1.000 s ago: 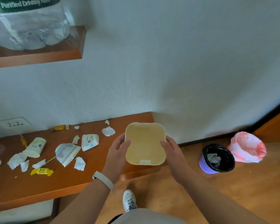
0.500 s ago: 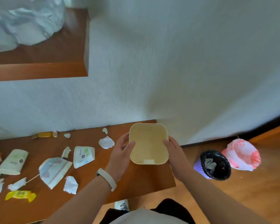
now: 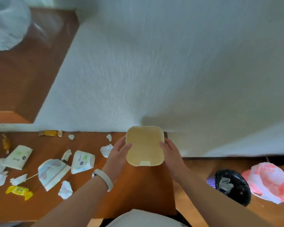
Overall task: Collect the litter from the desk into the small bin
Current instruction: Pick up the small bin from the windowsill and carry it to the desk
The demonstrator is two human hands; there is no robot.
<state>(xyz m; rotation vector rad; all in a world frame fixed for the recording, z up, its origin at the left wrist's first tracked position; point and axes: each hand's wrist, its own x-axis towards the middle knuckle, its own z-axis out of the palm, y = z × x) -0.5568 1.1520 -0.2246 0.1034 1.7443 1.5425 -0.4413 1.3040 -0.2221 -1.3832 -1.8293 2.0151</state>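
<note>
As before, small bin between hands

Matt beige plastic bin on a smooth brown wood table; left of the bin, crumpled white paper scraps and a glossy yellow wrapper.

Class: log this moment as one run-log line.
left hand: holds small bin | right hand: holds small bin | litter: scattered on desk, uncollected

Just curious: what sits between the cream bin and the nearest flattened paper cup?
In the head view: the left hand holding the bin, and a crumpled white tissue, right of the cup.
</note>
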